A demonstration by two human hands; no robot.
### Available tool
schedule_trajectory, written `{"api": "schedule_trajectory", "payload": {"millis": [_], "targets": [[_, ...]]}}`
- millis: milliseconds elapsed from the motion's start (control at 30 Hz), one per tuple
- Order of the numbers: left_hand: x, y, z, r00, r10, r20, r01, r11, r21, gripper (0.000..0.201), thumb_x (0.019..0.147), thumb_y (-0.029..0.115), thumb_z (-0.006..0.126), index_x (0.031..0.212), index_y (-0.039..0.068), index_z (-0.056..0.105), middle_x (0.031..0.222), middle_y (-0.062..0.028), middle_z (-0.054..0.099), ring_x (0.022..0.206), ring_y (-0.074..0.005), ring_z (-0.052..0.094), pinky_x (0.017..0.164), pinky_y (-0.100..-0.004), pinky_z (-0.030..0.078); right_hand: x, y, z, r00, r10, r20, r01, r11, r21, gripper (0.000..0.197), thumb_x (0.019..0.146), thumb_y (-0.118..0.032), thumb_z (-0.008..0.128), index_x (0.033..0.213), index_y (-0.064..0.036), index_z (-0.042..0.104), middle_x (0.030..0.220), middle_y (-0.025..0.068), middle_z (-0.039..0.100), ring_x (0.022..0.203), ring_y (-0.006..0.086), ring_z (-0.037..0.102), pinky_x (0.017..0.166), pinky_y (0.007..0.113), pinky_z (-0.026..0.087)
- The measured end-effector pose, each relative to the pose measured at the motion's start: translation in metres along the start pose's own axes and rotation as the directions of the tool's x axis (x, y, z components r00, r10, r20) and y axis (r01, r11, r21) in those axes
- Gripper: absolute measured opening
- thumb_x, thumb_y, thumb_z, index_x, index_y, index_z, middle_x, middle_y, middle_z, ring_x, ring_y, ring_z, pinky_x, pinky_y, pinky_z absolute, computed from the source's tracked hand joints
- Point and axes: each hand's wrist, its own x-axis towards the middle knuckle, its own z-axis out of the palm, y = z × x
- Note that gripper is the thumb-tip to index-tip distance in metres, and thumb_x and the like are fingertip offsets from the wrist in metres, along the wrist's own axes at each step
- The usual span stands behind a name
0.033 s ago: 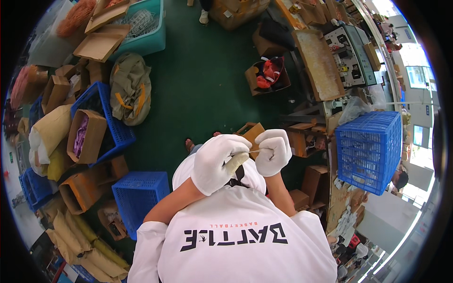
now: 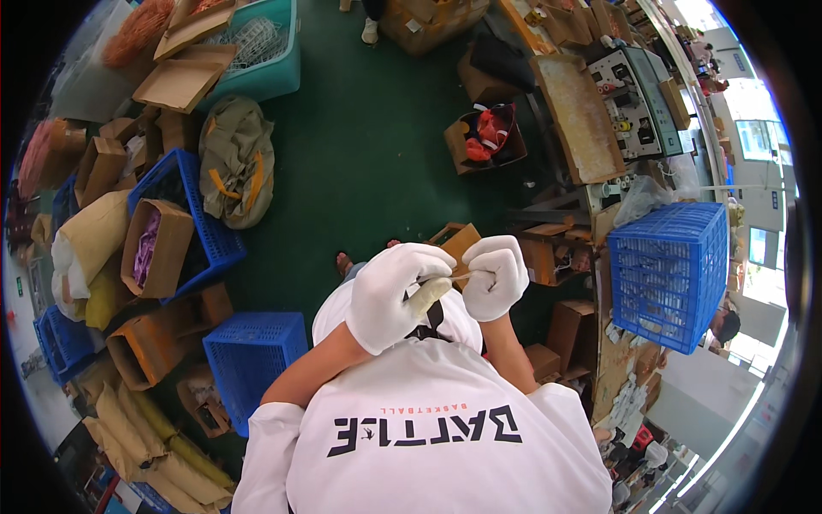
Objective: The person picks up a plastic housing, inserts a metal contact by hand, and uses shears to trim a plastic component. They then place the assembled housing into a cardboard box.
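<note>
Both my hands wear white gloves and are raised in front of my chest. A thin, pale strand runs across the small gap between them; its exact kind is too small to make out. My left hand is closed with thumb and fingers pinching one end, the thumb tip looking yellowish. On the other end my right hand is curled, its fingers folded toward the palm. The glove fingers hide most of whatever lies inside each grip.
To the right, a blue crate stands on a long workbench beside a machine. Another blue crate sits at my left, near cardboard boxes and sacks. Ahead on the green floor are a carton with red items and a teal tub.
</note>
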Motion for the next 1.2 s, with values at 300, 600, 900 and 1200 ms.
{"api": "schedule_trajectory", "payload": {"millis": [300, 600, 900, 1200], "targets": [[-0.001, -0.018, -0.075, 0.997, -0.018, 0.078, 0.034, 0.979, -0.201, 0.032, 0.074, 0.004, 0.071, 0.104, 0.001, 0.061, 0.109, -0.0139, 0.063, 0.099, -0.0256, 0.063, 0.088, -0.0323, 0.048, 0.006, -0.017, 0.055, 0.963, 0.271, -0.003, -0.262, 0.932, 0.251, 0.026, 0.078, 0.013, 0.048, 0.098, -0.0001, 0.059, 0.091, 0.0123, 0.063, 0.068, 0.0166, 0.061, 0.064, 0.026, 0.049], [0.032, -0.043, -0.108, 0.989, -0.098, 0.113, 0.114, 0.982, -0.149, 0.03, 0.076, 0.002, 0.07, 0.104, 0.0, 0.061, 0.105, -0.0129, 0.064, 0.092, -0.0244, 0.064, 0.083, -0.0307, 0.05, 0.039, -0.014, 0.09, 0.872, 0.47, 0.138, -0.489, 0.853, 0.185, 0.032, 0.098, -0.028, 0.054, 0.093, 0.0025, 0.062, 0.071, 0.0062, 0.063, 0.064, 0.0117, 0.061, 0.06, 0.024, 0.048], [0.149, -0.077, -0.096, 0.978, -0.178, 0.107, 0.197, 0.957, -0.213, 0.027, 0.083, -0.006, 0.063, 0.109, 0.002, 0.063, 0.101, -0.0086, 0.063, 0.089, -0.0153, 0.064, 0.08, -0.0267, 0.05, 0.119, 0.043, 0.122, 0.958, 0.239, 0.159, -0.227, 0.97, -0.091, 0.009, 0.076, -0.006, 0.067, 0.075, 0.0004, 0.06, 0.062, 0.0132, 0.052, 0.053, 0.0293, 0.053, 0.05, 0.034, 0.042], [0.247, -0.11, -0.104, 0.873, -0.388, 0.297, 0.483, 0.775, -0.407, 0.017, 0.084, 0.001, 0.07, 0.1, -0.002, 0.065, 0.096, -0.0089, 0.064, 0.089, -0.0152, 0.064, 0.08, -0.0259, 0.053, 0.188, 0.08, 0.136, 0.758, 0.604, 0.247, -0.642, 0.758, 0.117, 0.006, 0.082, -0.002, 0.061, 0.076, 0.0018, 0.06, 0.056, 0.0082, 0.052, 0.048, 0.0126, 0.049, 0.047, 0.027, 0.039]]}}
